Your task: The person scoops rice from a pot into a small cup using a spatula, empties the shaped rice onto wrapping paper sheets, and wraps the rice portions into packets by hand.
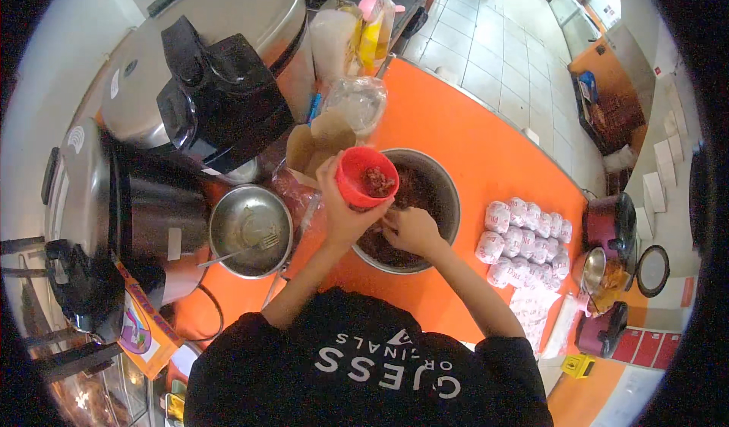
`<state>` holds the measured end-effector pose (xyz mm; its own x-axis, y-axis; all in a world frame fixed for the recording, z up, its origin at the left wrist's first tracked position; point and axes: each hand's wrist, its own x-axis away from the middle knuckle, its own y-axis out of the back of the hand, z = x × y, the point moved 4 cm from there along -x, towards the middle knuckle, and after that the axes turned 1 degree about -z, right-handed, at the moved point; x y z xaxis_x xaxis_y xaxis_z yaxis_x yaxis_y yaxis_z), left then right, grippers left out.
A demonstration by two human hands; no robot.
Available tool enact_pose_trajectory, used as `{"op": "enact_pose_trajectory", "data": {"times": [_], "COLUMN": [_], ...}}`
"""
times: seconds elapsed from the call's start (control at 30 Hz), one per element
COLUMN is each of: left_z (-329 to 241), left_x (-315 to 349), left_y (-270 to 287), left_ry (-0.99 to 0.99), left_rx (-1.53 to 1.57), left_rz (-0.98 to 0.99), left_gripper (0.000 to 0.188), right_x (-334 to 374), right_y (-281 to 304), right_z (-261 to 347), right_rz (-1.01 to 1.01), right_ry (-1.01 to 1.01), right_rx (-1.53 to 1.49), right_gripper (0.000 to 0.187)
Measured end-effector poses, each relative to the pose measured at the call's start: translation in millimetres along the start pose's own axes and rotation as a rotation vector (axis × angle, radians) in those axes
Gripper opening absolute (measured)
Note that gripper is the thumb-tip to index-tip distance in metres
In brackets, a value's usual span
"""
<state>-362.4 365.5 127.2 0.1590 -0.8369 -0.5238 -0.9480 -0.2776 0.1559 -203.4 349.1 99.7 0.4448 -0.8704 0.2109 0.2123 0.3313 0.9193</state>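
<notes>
My left hand [343, 216] is wrapped round a red plastic cup [351, 167], which is tilted so that its inside shows. A clump of brown, grainy food [377, 182] sits in the cup. Just right of it, my right hand [416, 232] reaches over a large metal pot [454, 233], its fingers curled and pressed together. What those fingers hold, if anything, is hidden. Dark brown food [414, 191] of a similar look fills part of the pot, which stands on the orange table [425, 104].
Several round wrapped bundles [524, 241] stand in rows at the right, near stacked printed wrappers [534, 313]. A metal bowl with a fork [250, 233] lies left of my arm. Big rice cookers [163, 199] line the left side. Plastic bags [357, 104] crowd the table's far end.
</notes>
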Motion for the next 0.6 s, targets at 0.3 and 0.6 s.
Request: {"op": "enact_pose_trajectory", "data": {"times": [0.3,0.6], "left_z": [-3,-69], "left_x": [-4,-5], "left_y": [5,0], "left_ry": [0.223,-0.015], "left_rx": [0.396,-0.312], "left_rz": [0.088,0.773], "left_gripper": [0.105,0.083], "right_x": [28,69], "right_y": [19,85], "right_z": [-27,-9], "right_rz": [0.019,-0.134], "right_ry": [0.065,-0.249], "right_rx": [-0.190,0.092], "right_gripper": [0.026,0.032]}}
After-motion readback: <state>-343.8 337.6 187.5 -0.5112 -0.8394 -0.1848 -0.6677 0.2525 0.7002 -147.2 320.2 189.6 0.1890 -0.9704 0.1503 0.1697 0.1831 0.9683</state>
